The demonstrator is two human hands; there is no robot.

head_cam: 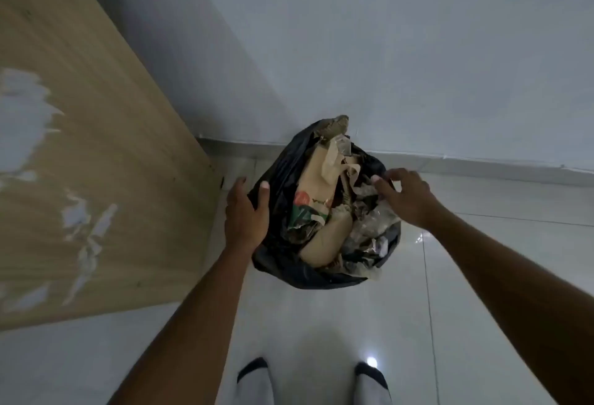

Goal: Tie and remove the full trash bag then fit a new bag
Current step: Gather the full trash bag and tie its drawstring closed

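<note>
The trash bag [283,263] sits on the floor [482,276] by the wall [418,51], with cardboard [316,173] heaped above its rim. The left hand [246,218] grips the bag's left edge, thumb inside. The right hand [408,199] curls at the bag's right edge; I cannot tell whether it pinches. With so little slack, gathering the top could tear the bag or spill rubbish.

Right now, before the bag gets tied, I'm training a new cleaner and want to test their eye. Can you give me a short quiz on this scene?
1. True or false: the black trash bag is already tied shut.
2. Pick one: the left hand grips the bag at A) its left rim, B) its bottom, C) nowhere.
3. Fill in: the wooden panel stands on the person's ____ side of the bag.

Key: 1 false, the mouth is open and paper trash shows. 2 A. 3 left.
</note>
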